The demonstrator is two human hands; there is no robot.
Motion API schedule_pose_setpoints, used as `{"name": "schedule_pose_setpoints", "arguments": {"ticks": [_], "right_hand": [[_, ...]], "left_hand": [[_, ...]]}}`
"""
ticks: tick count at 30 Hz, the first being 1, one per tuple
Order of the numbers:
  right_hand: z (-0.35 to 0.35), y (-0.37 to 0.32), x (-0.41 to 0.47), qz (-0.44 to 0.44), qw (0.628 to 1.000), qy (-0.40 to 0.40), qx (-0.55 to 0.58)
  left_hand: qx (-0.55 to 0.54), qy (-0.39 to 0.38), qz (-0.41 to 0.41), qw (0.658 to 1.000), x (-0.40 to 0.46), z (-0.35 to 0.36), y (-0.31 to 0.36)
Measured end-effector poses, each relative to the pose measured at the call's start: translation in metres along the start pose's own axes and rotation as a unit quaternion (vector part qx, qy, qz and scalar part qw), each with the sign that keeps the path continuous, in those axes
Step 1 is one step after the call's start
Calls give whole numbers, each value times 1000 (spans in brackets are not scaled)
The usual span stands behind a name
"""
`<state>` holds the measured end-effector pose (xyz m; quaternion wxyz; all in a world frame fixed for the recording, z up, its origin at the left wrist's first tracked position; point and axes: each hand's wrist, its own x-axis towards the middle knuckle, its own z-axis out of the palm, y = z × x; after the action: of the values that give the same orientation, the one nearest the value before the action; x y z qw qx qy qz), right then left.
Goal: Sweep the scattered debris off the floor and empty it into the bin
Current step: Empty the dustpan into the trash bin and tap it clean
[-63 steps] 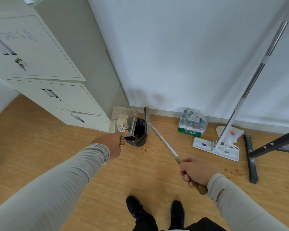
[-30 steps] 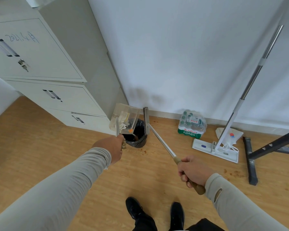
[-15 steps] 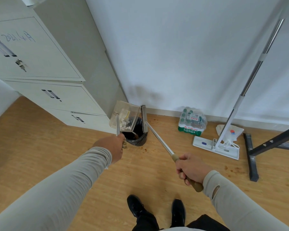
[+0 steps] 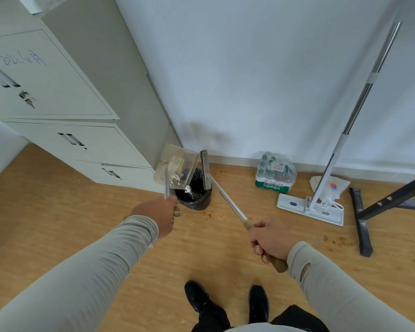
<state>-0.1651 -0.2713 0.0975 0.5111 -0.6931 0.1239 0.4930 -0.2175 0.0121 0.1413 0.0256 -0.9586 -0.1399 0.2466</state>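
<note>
Light wood-plank floor [image 4: 86, 224]; standing on it: small black-lined round bin [image 4: 197, 198] beside pale grey metal cabinet [image 4: 86, 149]; shrink-wrapped bottle pack [image 4: 274, 174] at wall; white flat mop [image 4: 309, 209]; black steel frame foot [image 4: 361, 224]; brown crumbs [image 4: 333, 239] scattered nearby.

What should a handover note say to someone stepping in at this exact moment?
Left hand: grip on the dustpan handle, pan tipped over the bin, debris sliding out at its lower edge.
Right hand: grip on the broom handle, brush head beside the bin's rim.
Done: a load swept up and partly tipped in.
Left: finish emptying the pan; small brown bits lie on the floor by the black stand's foot, by the bin and near the wall, so sweep those too.
</note>
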Motion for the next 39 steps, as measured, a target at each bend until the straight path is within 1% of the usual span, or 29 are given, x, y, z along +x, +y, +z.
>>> {"name": "schedule_pose_setpoints", "arguments": {"ticks": [8,17,24,29,34,39], "right_hand": [[2,-2,-3,-3,1000,-1,-17],[-1,-3,-4,3,1000,-1,-10],[-4,-3,-8,5,1000,0,-8],[-5,-2,-13,-12,999,-2,-38],[-6,-2,-16,-16,999,-2,-35],[-6,-4,-18,-15,999,-2,-31]], "left_hand": [[15,-18,-7,1000,-6,2,5],[48,-23,-15,998,-15,4,14],[67,-32,-8,997,-24,20,32],[31,-29,-12,999,-26,22,32],[35,-9,-13,999,-33,21,23],[26,-17,-17,999,-32,13,25]]}}
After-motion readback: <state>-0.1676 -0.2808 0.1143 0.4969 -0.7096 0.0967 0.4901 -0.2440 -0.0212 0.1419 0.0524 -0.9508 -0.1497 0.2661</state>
